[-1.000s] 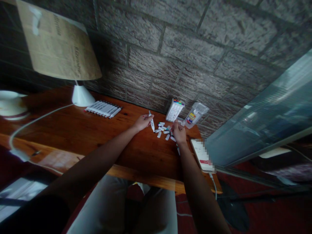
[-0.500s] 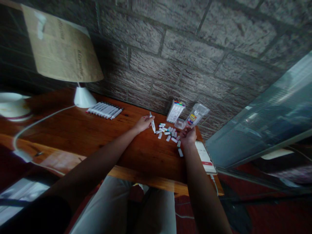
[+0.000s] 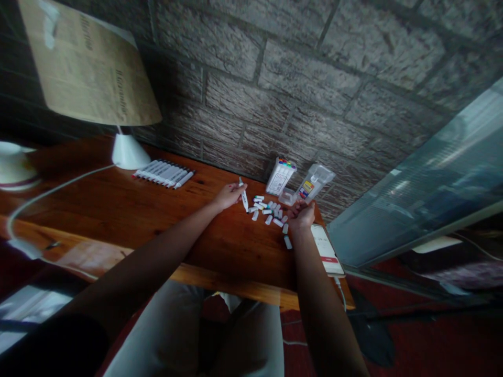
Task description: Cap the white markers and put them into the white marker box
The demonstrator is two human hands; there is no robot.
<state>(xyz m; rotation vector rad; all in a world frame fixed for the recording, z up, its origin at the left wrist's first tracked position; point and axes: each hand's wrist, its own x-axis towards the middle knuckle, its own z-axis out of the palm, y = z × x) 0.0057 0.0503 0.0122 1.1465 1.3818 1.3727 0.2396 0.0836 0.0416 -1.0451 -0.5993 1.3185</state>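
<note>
- Fingers [image 3: 234, 189] of the person's left hand [image 3: 227, 197] are pinching a white marker [image 3: 244, 198] by its upper half, and the barrel is slanting down toward the wooden desk [image 3: 129, 214].
- Just right of that grip, the person's right hand [image 3: 301, 213] is lying palm up with its fingers curling loosely inward. Whether anything is sitting inside them cannot be told.
- Loose marker caps [image 3: 269, 211] are lying scattered on the desk between the two sets of fingers, with a couple trailing down beside the right wrist.
- Beyond the right fingertips, a white marker box [image 3: 280, 177] showing coloured tips is standing against the brick wall [image 3: 314, 84], and a clear plastic case [image 3: 315, 181] is leaning just beside it.
- A phone [image 3: 325, 251] is lying face up just right of the right wrist, near the desk's front corner.
- Well to the left of the left fingers, a row of markers [image 3: 163, 173] is lying side by side, close to the white lamp base [image 3: 124, 153] and under its paper-coloured lampshade [image 3: 86, 68].
- A white cable [image 3: 58, 183] is curving away from the lamp base across the desk.
</note>
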